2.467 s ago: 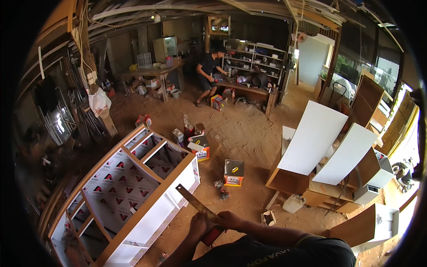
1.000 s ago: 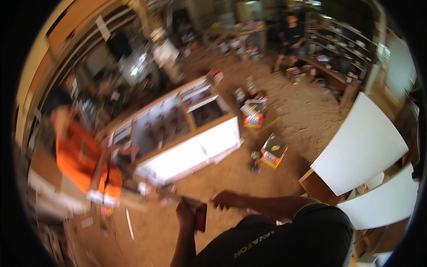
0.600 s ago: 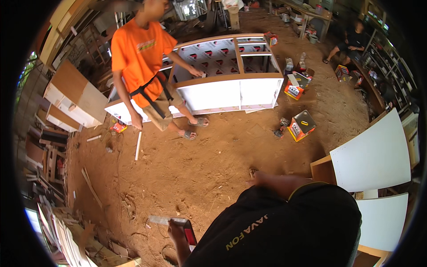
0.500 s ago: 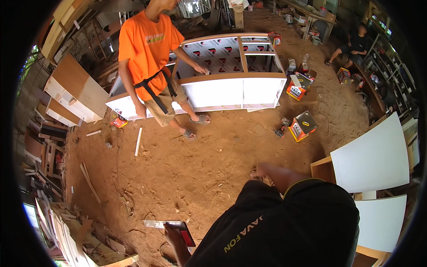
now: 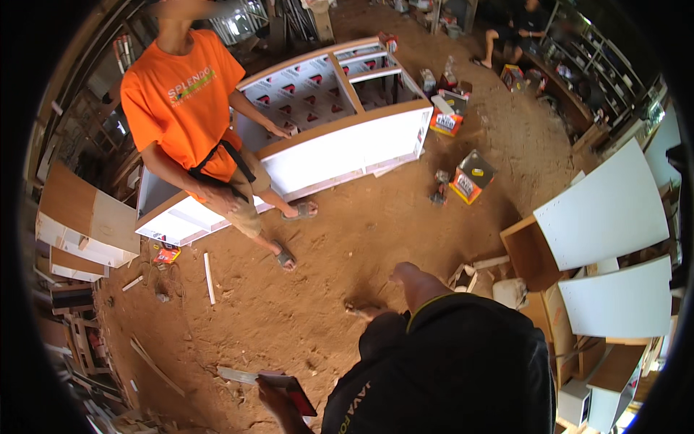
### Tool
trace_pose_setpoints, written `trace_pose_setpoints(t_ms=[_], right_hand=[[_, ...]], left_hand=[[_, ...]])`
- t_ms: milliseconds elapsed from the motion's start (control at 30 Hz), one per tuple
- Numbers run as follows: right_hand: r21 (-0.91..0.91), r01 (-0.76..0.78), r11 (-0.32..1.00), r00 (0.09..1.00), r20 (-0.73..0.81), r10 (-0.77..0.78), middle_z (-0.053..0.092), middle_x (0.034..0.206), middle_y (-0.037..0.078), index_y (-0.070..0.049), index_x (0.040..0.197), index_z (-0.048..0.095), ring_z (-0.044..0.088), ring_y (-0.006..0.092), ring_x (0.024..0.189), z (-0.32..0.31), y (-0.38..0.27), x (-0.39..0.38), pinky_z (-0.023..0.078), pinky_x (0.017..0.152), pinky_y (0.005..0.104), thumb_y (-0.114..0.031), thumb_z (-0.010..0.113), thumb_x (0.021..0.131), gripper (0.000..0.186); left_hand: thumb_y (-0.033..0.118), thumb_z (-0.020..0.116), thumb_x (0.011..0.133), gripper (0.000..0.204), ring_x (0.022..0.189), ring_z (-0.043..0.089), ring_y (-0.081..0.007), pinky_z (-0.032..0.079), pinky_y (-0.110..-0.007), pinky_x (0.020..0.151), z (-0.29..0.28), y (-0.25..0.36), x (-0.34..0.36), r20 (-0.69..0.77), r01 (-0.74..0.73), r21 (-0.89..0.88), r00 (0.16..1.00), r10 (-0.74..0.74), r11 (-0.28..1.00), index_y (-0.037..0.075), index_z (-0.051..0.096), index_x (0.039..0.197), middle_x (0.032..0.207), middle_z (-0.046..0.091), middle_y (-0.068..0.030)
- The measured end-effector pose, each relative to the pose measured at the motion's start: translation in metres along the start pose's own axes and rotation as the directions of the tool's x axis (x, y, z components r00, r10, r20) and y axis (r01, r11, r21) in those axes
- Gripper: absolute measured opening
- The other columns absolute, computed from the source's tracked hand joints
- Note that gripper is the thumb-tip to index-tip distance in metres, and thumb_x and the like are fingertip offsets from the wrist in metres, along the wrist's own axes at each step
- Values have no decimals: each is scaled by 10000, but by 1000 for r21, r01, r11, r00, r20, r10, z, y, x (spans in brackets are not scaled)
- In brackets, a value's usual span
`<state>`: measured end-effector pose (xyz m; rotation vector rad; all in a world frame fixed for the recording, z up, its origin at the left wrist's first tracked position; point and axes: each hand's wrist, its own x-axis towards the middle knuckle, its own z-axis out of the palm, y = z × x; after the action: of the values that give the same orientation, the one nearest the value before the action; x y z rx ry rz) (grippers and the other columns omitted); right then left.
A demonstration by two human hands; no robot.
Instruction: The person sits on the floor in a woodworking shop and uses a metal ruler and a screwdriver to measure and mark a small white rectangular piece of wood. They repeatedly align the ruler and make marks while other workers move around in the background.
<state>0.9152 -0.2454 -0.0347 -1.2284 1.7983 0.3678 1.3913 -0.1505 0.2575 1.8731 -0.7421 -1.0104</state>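
Try square (image 5: 271, 381), metal blade with a red-and-black stock, sits low in the head view, held level above the dirt floor (image 5: 289, 318), blade pointing toward the person's left. Left hand (image 5: 278, 401) is closed around the stock, fingers wrapped under it, thumb side up; grip firm, nothing else in it. Right hand is not visible: the right arm bends out from the dark shirt with the elbow (image 5: 408, 278) forward and the forearm runs back under the body, so whether that hand is open or closed cannot be told. Just ahead of the elbow lies loose scrap wood (image 5: 477, 267) beside an open brown box (image 5: 528, 253) with white panels (image 5: 607, 210) leaning on it. Further out, a long white cabinet (image 5: 347, 145) lies on its back on the floor; a second person in an orange shirt (image 5: 184, 101) stands against it, one hand on its edge. Small cartons (image 5: 466, 177) sit on the floor to the right of the cabinet. Compared with half a second before: square and left hand sit at nearly the same low spot, the view has tipped slightly, and the person in orange is nearer the upper left.
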Motion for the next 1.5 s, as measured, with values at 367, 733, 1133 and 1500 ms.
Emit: trace_pose_setpoints(t_ms=[367, 733, 1133, 1500], right_hand=[[-3, 494, 870, 869, -33, -494, 687, 1052, 277, 44, 1066, 682, 666, 408, 993, -21, -303, -33, 512, 842, 496, -586, 619, 909, 652], [87, -141, 986, 990, 10, 141, 726, 1083, 196, -18, 1028, 760, 684, 357, 998, 115, -148, -114, 527, 868, 464, -554, 664, 879, 565], [710, -294, 639, 943, 106, 316, 459, 554, 38, -77, 708, 550, 384, 160, 451, 189, 20, -191, 364, 450, 360, -420, 616, 990, 449], [692, -62, 719, 955, -169, 245, 704, 768, 107, -26, 919, 703, 678, 233, 659, 3, 80, -126, 561, 619, 381, -540, 598, 964, 528]], left_hand=[[504, 369, 1063, 604, 896, 676, -260, 555, -381, 810, -90, 47, 107, -97, -126, 110, 986, 137, 986, -23, 663, 1083, 989, 702, -154], [453, 349, 1087, 549, 832, 681, -270, 568, -377, 747, -137, 18, 193, 351, -7, -65, 936, 29, 998, -37, 590, 1138, 931, 684, -170], [463, 358, 1088, 544, 776, 679, -253, 554, -372, 719, 35, 91, 147, 698, -261, 4, 692, 184, 965, -22, 598, 1027, 856, 681, -147], [366, 367, 1083, 512, 716, 629, -248, 485, -396, 687, 254, 150, 54, 813, -618, 5, 461, 357, 786, -42, 635, 931, 798, 664, -145]])
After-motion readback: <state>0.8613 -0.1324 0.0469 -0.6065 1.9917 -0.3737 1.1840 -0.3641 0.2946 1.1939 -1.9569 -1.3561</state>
